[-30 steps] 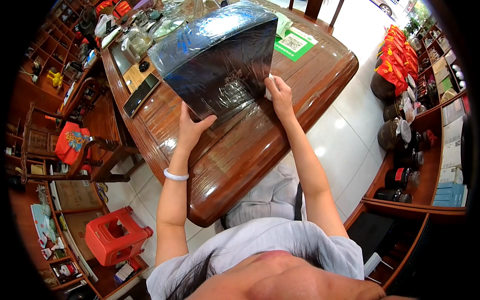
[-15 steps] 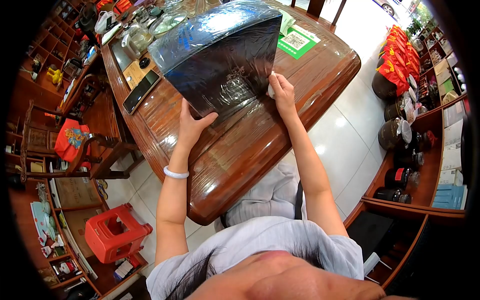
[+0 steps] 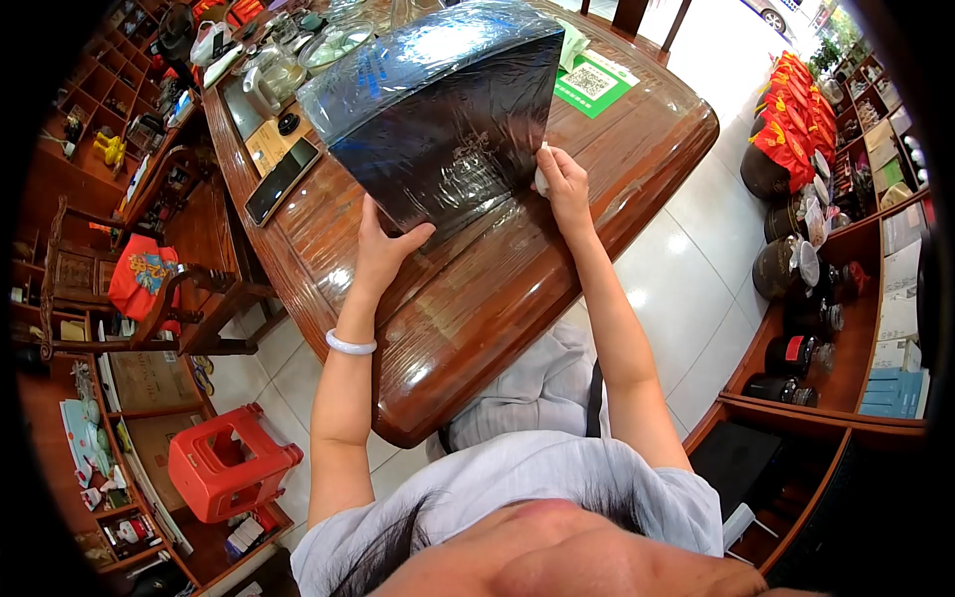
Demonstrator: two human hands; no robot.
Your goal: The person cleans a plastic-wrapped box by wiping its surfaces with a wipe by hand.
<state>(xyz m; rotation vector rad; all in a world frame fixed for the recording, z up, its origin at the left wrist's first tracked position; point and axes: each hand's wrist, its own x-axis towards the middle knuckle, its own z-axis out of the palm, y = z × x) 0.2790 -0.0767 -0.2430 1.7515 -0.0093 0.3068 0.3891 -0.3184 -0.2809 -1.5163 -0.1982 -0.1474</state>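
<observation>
A large dark box [image 3: 448,149] wrapped in shiny clear plastic film stands on the wooden table, tilted in my view. Faint lettering shows on its near face. My left hand [image 3: 386,244] grips the box's lower left corner, thumb along the front bottom edge and fingers up the side; a pale bangle [image 3: 350,344] circles that wrist. At the right edge of the box, my right hand [image 3: 565,189] pinches a small white wad [image 3: 541,179], perhaps tissue, against the film. The fingers behind the wad are partly hidden.
On the brown wooden table [image 3: 637,149] lie a phone [image 3: 283,182], a green QR-code card [image 3: 595,84] and glass teaware [image 3: 274,75]. A red plastic stool [image 3: 234,463] stands at lower left, beside a wooden chair [image 3: 149,298]. Jars with red covers [image 3: 791,124] line the right.
The box shifts very slightly in my hands. Both hands keep nearly the same place and hold.
</observation>
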